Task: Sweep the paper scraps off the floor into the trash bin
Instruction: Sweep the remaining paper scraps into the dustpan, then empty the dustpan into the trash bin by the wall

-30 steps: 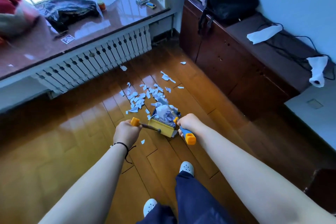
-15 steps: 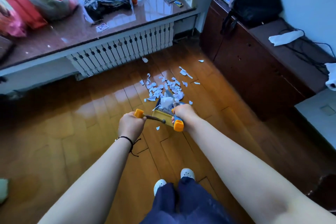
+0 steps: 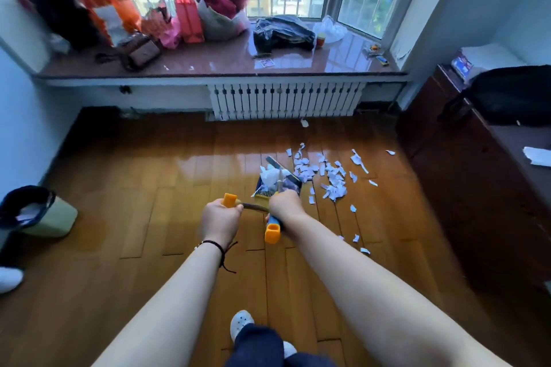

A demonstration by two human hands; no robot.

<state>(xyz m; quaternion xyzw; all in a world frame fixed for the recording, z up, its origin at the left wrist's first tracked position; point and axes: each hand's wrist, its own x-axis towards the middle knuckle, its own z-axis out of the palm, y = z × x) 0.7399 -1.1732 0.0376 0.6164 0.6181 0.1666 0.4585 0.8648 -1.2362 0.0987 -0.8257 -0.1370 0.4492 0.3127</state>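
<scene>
Left hand point(image 3: 220, 221): curled round the thin dark handle with an orange end cap point(image 3: 230, 199), fingers wrapped tight; a black cord bracelet sits on the wrist.
Right hand point(image 3: 285, 205): fingers closed round the blue handle with an orange end point(image 3: 272, 231), which points toward the person.
Blue and yellow dustpan point(image 3: 280, 183): held just beyond both hands, at the middle of the wooden floor point(image 3: 149, 176); whether it touches the floor I cannot tell. White crumpled paper lies inside it.
White paper scraps point(image 3: 331, 177): scattered on the floor to the right of the dustpan, the thick cluster just beside it, a few loose bits nearer the person on the right, one lone piece far, close to the white radiator point(image 3: 286, 100).
Pale green trash bin with a dark liner point(image 3: 35, 211): stands at the left edge of the floor, well apart from the dustpan and the scraps.
Dark stone window sill point(image 3: 226, 64): far side, carrying bags, folded clothes and small items.
Dark wooden cabinet point(image 3: 465, 164): along the right wall, a black bag on top.
Feet: a white shoe and dark trouser legs at the near edge.
</scene>
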